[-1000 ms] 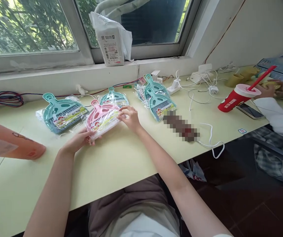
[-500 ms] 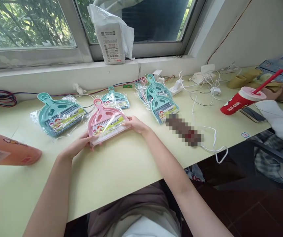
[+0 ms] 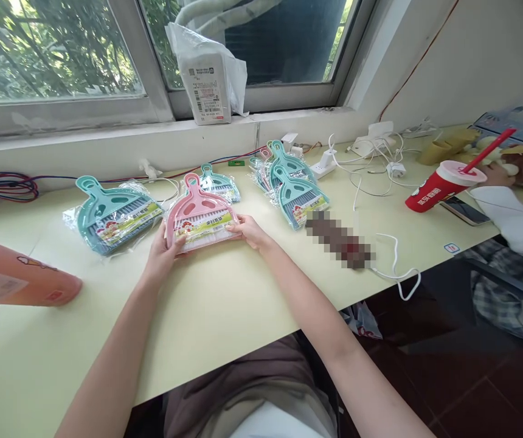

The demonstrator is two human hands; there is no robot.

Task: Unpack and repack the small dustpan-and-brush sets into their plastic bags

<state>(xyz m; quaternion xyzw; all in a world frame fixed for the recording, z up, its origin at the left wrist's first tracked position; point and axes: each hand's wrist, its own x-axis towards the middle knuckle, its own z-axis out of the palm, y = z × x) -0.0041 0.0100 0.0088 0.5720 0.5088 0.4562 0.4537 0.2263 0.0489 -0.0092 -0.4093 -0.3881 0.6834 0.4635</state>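
Note:
A pink dustpan set (image 3: pixel 201 214) in clear wrap, with a brush and a printed label, is held between both hands above the table. My left hand (image 3: pixel 163 249) grips its left lower corner, thumb on the front. At the right lower corner, my right hand (image 3: pixel 249 231) pinches the edge of the pack. One teal dustpan set (image 3: pixel 115 213) lies to the left, and another teal set (image 3: pixel 218 182) is partly hidden behind the pink one. Several wrapped sets overlap to the right, a teal one (image 3: pixel 300 198) in front.
An orange bottle (image 3: pixel 28 274) lies at the left. A blurred object (image 3: pixel 339 240), white cables, a power strip (image 3: pixel 325 164), a red cup (image 3: pixel 444 185) and a phone (image 3: pixel 464 210) are on the right. Another person's hands hold something at the far right. A package (image 3: pixel 207 88) stands on the sill.
The pink set has turned more upright and more level, facing the camera. My left hand has shifted right and up, its thumb now over the front. My right hand has barely moved.

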